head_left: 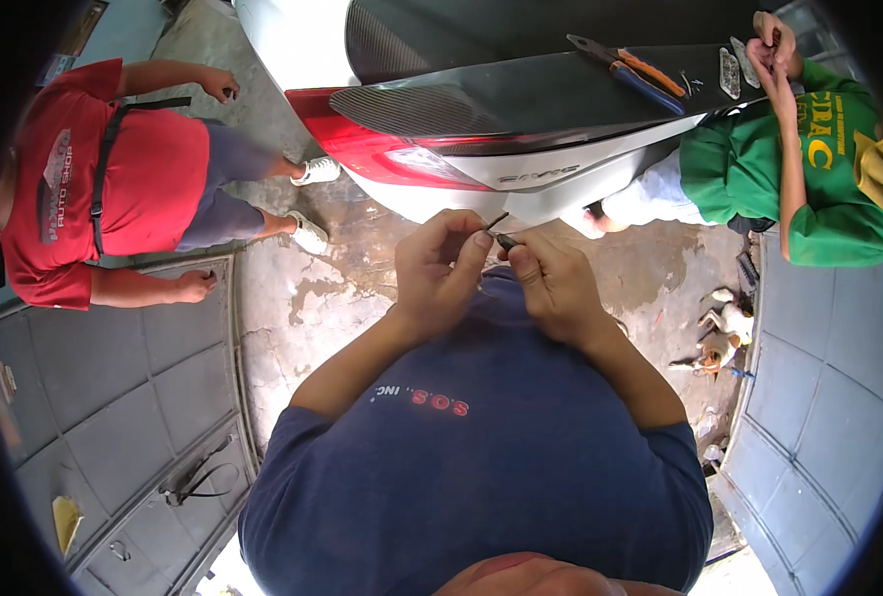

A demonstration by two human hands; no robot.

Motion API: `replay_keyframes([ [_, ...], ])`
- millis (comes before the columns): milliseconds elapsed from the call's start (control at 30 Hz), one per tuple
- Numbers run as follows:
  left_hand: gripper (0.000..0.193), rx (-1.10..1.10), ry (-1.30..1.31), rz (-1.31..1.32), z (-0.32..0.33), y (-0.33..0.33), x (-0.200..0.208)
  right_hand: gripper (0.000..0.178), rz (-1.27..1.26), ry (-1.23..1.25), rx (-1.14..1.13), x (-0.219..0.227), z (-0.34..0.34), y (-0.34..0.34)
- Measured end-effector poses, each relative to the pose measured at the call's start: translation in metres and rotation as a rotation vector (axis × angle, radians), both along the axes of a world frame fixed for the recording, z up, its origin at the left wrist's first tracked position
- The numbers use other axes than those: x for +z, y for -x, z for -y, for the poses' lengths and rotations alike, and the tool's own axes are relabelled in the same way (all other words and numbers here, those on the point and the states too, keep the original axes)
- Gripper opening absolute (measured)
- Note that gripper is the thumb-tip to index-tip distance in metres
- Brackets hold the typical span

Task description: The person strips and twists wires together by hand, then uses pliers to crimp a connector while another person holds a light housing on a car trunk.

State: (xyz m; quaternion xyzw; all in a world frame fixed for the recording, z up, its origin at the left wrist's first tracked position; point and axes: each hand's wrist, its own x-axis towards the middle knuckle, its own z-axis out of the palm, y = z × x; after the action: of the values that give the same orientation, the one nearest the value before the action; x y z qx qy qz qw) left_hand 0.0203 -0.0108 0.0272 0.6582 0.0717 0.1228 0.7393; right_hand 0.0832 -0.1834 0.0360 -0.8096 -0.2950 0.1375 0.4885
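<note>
Thin dark wire [498, 222] pinched between left hand [439, 273] and right hand [551, 283] at chest height; wire ends hidden by fingertips, hard to make out. Spoiler [521, 94] edge just ahead; bare concrete floor [292, 298] to left.

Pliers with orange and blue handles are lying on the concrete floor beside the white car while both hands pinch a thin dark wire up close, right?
Not quite. The head view shows the pliers lying on the car's dark carbon-weave spoiler, not on the concrete floor. The rest holds: the left hand and right hand both pinch the thin dark wire close in front of the white car.
</note>
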Motion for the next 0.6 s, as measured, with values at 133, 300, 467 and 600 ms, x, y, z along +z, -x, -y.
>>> replay_keyframes([
  [133, 0.009, -0.009, -0.009, 0.003, 0.000, 0.001, 0.003, 0.033, 0.016, 0.005, -0.026, 0.008, -0.002, 0.002],
  [300, 0.009, 0.012, -0.153, 0.041, -0.002, 0.002, 0.002, 0.033, 0.010, -0.012, 0.004, 0.010, -0.001, -0.002],
  [467, 0.008, -0.024, -0.173, 0.042, -0.006, 0.002, 0.002, 0.035, -0.014, 0.084, 0.052, 0.011, 0.001, -0.006],
  [600, 0.008, -0.029, -0.148, 0.021, -0.005, 0.002, 0.001, 0.038, 0.047, 0.018, 0.025, 0.009, -0.003, -0.005],
])
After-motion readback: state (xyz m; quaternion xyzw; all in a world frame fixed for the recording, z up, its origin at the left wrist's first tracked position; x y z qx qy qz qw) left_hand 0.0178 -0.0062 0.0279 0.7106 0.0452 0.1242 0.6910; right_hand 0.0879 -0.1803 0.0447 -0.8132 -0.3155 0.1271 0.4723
